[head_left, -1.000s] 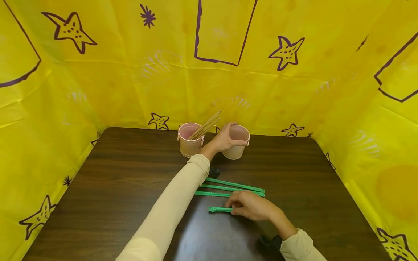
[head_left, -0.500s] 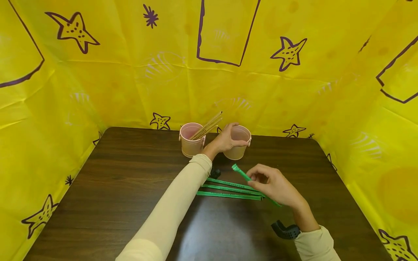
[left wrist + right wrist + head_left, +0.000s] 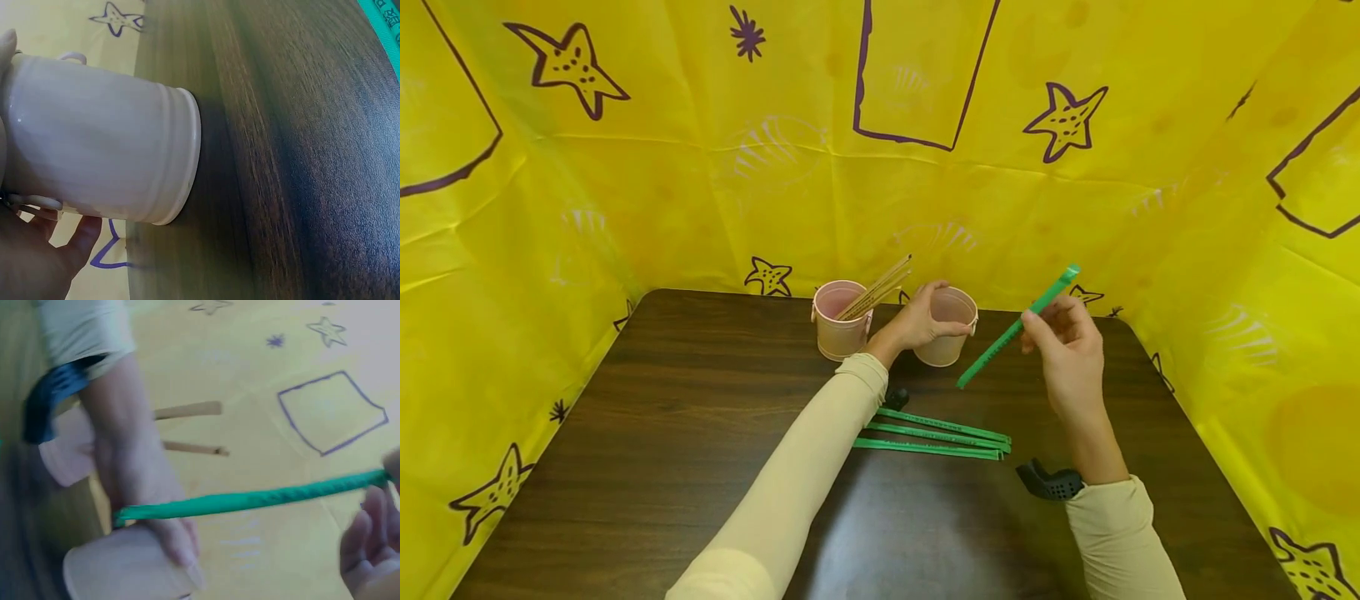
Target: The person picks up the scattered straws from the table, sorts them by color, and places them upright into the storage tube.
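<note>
At the far side of the table, my left hand (image 3: 922, 321) grips the rim of the right-hand pale pink bucket (image 3: 938, 350), which stands upright. In the left wrist view this bucket (image 3: 100, 137) shows its smooth wall and small side handles. My right hand (image 3: 1067, 350) pinches a slim green wrapped straw (image 3: 1011, 337) between thumb and fingers. The straw is raised and slanted, its lower end just right of the bucket. Across the right wrist view the same straw (image 3: 250, 501) overlaps the left hand. Three more green straws (image 3: 932, 450) lie on the table, partly hidden by the left forearm.
Left of the gripped bucket stands another pale pink bucket (image 3: 838, 337), holding several tan sticks (image 3: 876, 292) that lean right. The dark wooden table (image 3: 700, 417) meets a yellow patterned cloth (image 3: 775, 200) at the back and sides. A black wrist camera (image 3: 1051, 483) sits on the right wrist.
My right hand has lifted a green straw off the table, moving up and right, and tilted it so its far end points up. My left hand keeps its grip on the bucket.
</note>
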The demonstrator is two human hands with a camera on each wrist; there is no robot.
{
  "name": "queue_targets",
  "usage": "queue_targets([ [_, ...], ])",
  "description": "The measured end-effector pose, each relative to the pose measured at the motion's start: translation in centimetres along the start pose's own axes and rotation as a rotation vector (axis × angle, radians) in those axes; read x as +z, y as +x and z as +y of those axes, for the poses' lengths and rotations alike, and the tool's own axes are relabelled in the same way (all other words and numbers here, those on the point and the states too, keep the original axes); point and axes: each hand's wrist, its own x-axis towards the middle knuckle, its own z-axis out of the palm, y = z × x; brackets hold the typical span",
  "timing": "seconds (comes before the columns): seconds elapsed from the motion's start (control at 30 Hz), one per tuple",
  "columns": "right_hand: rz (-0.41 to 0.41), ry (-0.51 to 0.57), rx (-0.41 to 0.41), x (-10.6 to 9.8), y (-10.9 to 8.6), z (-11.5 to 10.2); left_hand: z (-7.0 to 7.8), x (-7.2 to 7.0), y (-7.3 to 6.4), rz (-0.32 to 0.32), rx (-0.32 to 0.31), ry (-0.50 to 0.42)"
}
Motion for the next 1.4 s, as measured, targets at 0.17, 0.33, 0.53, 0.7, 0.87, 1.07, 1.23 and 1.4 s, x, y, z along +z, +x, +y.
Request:
queue_targets([
  [0.17, 0.190, 0.250, -0.021, 0.9, 2.1, 0.0, -0.3, 0.1, -0.1, -0.010, 0.002, 0.006],
  [0.33, 0.281, 0.303, -0.040, 1.9, 3.8, 1.1, -0.4, -0.1, -0.2, -0.009, 0.001, 0.003],
  [0.53, 0.285, 0.208, -0.020, 3.1, 4.9, 3.7, -0.4, -0.4, -0.3, 0.001, -0.005, -0.005],
  [0.7, 0.230, 0.081, 0.085, 3.5, 4.8, 5.8, -0.3, -0.3, -0.3, -0.004, -0.004, -0.048],
  [0.87, 0.177, 0.032, 0.147, 3.8, 4.5, 6.4, -0.3, -0.2, -0.1, -0.006, 0.023, -0.029],
  [1.07, 0.123, -0.008, 0.185, 4.0, 4.2, 6.8, -0.3, -0.1, 0.0, -0.002, 0.023, -0.026],
  [1.23, 0.086, -0.054, 0.181, 4.1, 4.1, 7.7, -0.2, -0.2, 0.0, 0.007, 0.016, -0.031],
  [1.4, 0.086, -0.075, 0.178, 3.8, 3.8, 8.1, -0.3, -0.1, 0.1, 0.012, 0.011, -0.028],
])
